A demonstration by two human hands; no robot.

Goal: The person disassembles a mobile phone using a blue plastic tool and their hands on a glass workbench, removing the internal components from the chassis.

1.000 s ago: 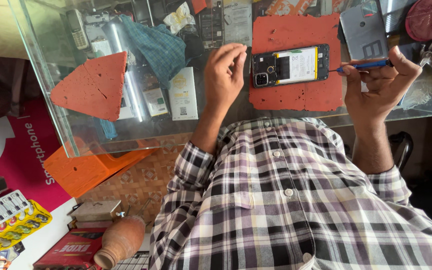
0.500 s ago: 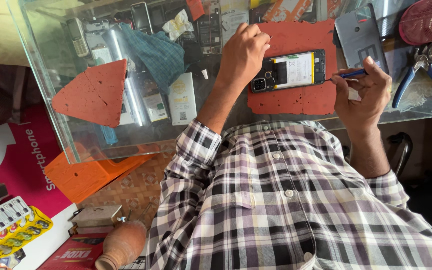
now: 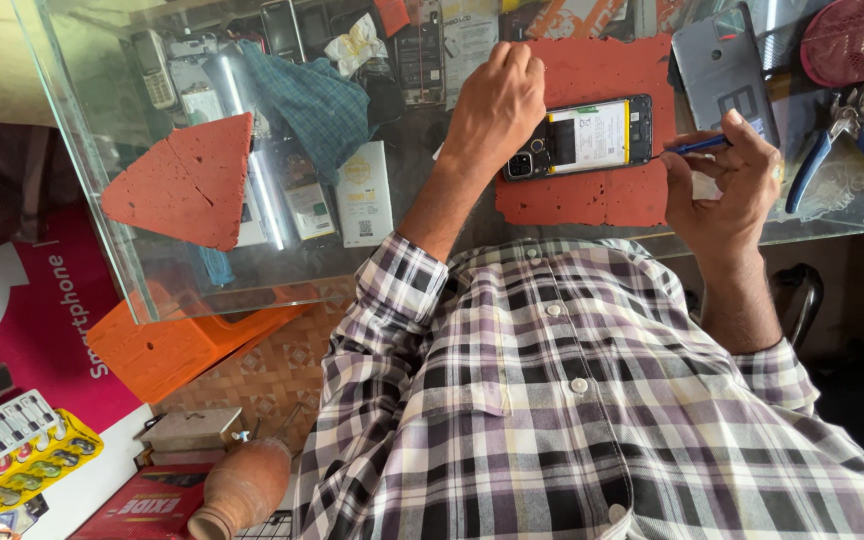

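At the lower left of the frame a yellow tray [image 3: 27, 462] of small parts lies on a pink poster [image 3: 47, 320], with a clay pot [image 3: 242, 490] just right of it near the bottom edge. Above them, the glass counter [image 3: 82, 160] fills the upper part of the frame. A triangular orange foam piece [image 3: 187, 180] lies at its left, and a blue checked cloth [image 3: 317, 105] shows just right of that, among old phones and small boxes seen through the glass.

Right of centre at the top, a larger orange foam mat [image 3: 592, 195] lies on the counter. An opened phone [image 3: 582, 138], its back cover off and its battery and camera showing, lies across this mat. The left hand [image 3: 497, 100] rests curled on the phone's left end, fingers bent down over it, pressing it to the mat.

To the right, the right hand [image 3: 727, 180] is closed in a pinch around a blue-handled screwdriver [image 3: 697, 146], whose tip points left to the phone's right end. Whether the tip touches the phone cannot be told.

Above that hand a grey phone back cover [image 3: 722, 65] lies on the counter. At the far right lie blue-handled pliers [image 3: 837, 150], with a red mesh pouch [image 3: 852, 40] in the upper right corner.
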